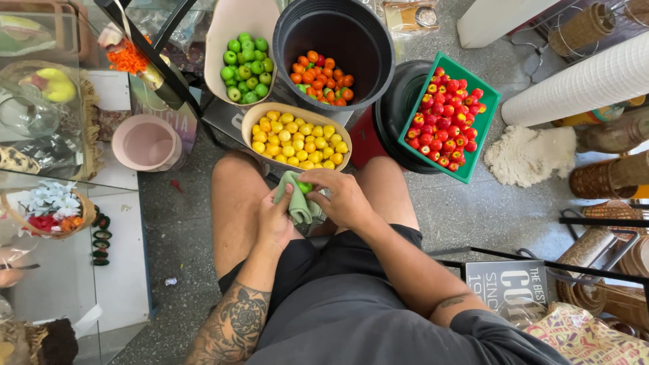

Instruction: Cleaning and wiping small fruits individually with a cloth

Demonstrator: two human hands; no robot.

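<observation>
My left hand [274, 220] holds a pale green cloth [295, 203] between my knees. My right hand [341, 196] pinches a small green fruit [305, 187] against the cloth. Just beyond my hands a tan oval bowl [251, 120] holds yellow fruits [297, 138]. Farther off, a cream bowl [218, 40] contains green fruits [246, 67], a black bucket [365, 40] has orange ones [321, 78], and a green crate [483, 128] carries red ones [446, 122].
A pink pot [145, 142] stands to the left by a glass shelf [40, 135] of ornaments and a flower basket [51, 209]. At right lie a white roll [581, 84], a fluffy white mat [531, 154], wicker items [605, 177] and a black sign [508, 284].
</observation>
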